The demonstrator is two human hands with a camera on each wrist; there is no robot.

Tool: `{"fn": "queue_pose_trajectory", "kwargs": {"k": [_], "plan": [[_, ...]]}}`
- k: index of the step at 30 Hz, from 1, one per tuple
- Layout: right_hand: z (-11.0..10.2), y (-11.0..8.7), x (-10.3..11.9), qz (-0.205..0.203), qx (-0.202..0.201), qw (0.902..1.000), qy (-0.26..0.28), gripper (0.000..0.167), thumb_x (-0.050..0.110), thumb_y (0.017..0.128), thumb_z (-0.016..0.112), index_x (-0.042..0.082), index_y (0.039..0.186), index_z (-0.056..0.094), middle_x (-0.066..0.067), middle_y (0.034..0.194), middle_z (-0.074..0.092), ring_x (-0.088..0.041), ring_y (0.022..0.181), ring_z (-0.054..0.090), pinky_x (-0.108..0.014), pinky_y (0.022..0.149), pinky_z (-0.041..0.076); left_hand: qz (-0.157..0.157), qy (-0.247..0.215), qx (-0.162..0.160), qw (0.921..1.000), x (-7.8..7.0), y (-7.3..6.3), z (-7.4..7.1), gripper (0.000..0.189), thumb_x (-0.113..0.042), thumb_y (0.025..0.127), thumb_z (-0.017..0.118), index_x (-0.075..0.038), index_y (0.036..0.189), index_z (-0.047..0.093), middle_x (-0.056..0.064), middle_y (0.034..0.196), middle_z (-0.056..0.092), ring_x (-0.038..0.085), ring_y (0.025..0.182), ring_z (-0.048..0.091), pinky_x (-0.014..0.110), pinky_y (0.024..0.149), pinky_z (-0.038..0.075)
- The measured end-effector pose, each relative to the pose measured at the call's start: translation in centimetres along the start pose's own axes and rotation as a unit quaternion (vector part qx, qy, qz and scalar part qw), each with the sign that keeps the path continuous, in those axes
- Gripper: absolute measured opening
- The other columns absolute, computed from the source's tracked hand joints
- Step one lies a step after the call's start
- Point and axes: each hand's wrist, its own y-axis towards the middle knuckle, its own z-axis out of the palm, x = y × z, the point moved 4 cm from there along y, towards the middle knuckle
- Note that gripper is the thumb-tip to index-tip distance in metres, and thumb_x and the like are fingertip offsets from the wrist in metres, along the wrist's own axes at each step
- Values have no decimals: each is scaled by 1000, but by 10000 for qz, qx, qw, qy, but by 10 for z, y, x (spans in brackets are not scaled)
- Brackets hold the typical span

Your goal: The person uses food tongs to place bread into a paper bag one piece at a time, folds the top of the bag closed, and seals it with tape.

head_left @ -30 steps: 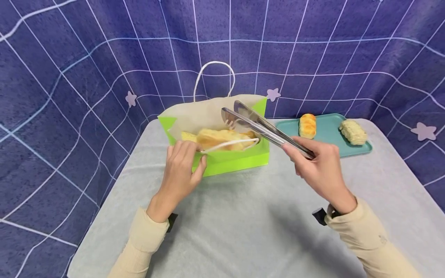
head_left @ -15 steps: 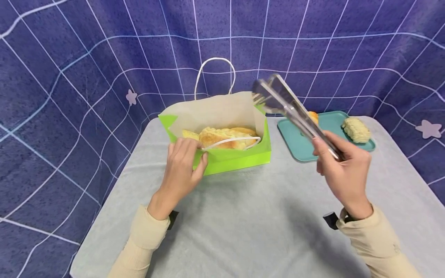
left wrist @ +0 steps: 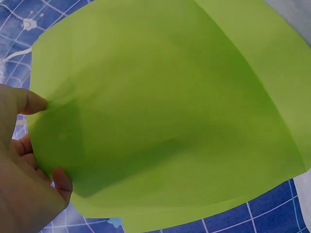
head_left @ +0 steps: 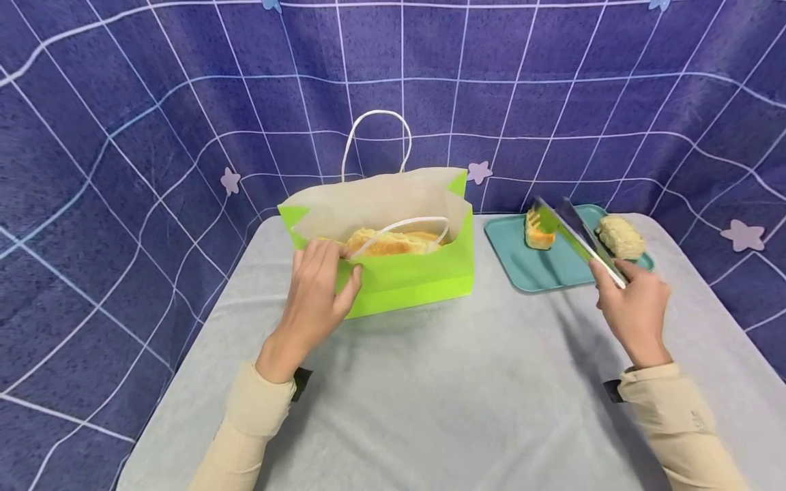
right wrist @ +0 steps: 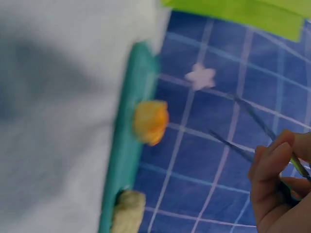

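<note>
A bright green paper bag with a white lining stands on the table, its mouth spread. My left hand grips the bag's near rim; in the left wrist view, thumb and fingers are at the paper's edge. Several pieces of bread lie inside, partly hidden by the front panel. My right hand holds metal tongs over the teal tray. Their tips are apart with nothing between them, near a golden bread roll. To the right, a pale shredded-looking bun sits on the tray.
White cord handles rise from the bag's back and front rims. A grey cloth covers the table. Behind it hangs a blue gridded curtain with star shapes.
My right hand has carried the tongs from over the bag's mouth rightward, up, then down over the tray. The left hand has stayed on the bag's rim.
</note>
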Motion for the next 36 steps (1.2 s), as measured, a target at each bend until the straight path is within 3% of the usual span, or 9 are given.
{"fn": "queue_pose_trajectory", "kwargs": {"k": [3, 5, 7, 8, 11, 15, 18, 24, 36], "plan": [[10, -4, -11, -134, 65, 9992, -378, 29, 28, 93, 70, 1, 82, 71, -12, 47, 59, -1, 37, 52, -37, 59, 43, -7, -16, 94, 10000, 2, 3, 0, 15, -14, 91, 62, -1, 98, 59, 10, 89, 58, 31, 90, 51, 42, 75, 30], [17, -5, -15, -236, 63, 9988, -429, 28, 25, 92, 71, 0, 78, 67, -17, 52, 61, -25, 47, 62, -52, 61, 42, -26, -24, 163, 9999, 2, 5, -1, 14, -12, 92, 64, -1, 99, 59, 10, 90, 58, 31, 90, 51, 42, 75, 30], [23, -4, -17, -295, 63, 9985, -448, 28, 21, 92, 72, 1, 75, 62, -22, 59, 62, -50, 60, 60, -60, 63, 38, -53, -65, 186, 9998, 2, 6, -1, 14, -10, 92, 66, -1, 100, 59, 10, 90, 59, 30, 89, 50, 41, 75, 30], [27, -4, -18, -278, 75, 9987, -425, 27, 20, 91, 72, 0, 76, 62, -25, 64, 63, -54, 66, 59, -62, 64, 37, -64, -97, 184, 9998, 2, 6, -2, 14, -10, 92, 67, -1, 99, 59, 10, 90, 59, 30, 88, 50, 41, 75, 30], [36, -4, -20, -191, 202, 9985, -476, 31, 20, 91, 72, 0, 72, 58, -26, 63, 59, -54, 62, 56, -62, 63, 37, -130, -259, 165, 9994, 2, 6, -2, 15, -9, 91, 68, 0, 100, 59, 10, 91, 59, 29, 87, 49, 40, 75, 29], [49, -3, -19, -136, 398, 9963, -755, 44, 22, 92, 70, 3, 61, 46, -13, 49, 42, -41, 44, 43, -55, 51, 34, -166, -493, 216, 9984, 1, 6, -1, 16, -8, 91, 68, 1, 100, 59, 11, 91, 59, 29, 86, 47, 39, 76, 29], [57, -1, -18, -87, 568, 9939, -940, 48, 24, 94, 68, 6, 58, 42, -8, 48, 36, -33, 40, 38, -48, 45, 31, -237, -663, 287, 9971, 1, 5, -1, 16, -6, 91, 68, 2, 101, 59, 12, 91, 59, 28, 86, 46, 38, 78, 28], [66, 3, -20, 93, 840, 9911, -1031, 47, 27, 97, 65, 4, 61, 45, -12, 51, 41, -34, 43, 44, -46, 44, 34, -473, -1004, 425, 9929, 2, 1, -2, 16, -6, 91, 68, 0, 102, 59, 9, 94, 59, 25, 91, 46, 38, 79, 28], [60, 0, -24, -70, 559, 9923, -1106, 47, 20, 94, 68, 5, 57, 43, -7, 49, 34, -31, 42, 37, -40, 45, 27, -224, -1116, 512, 9922, -1, 0, -2, 14, -4, 90, 69, -3, 97, 57, 8, 93, 61, 26, 91, 47, 38, 80, 28]]}}
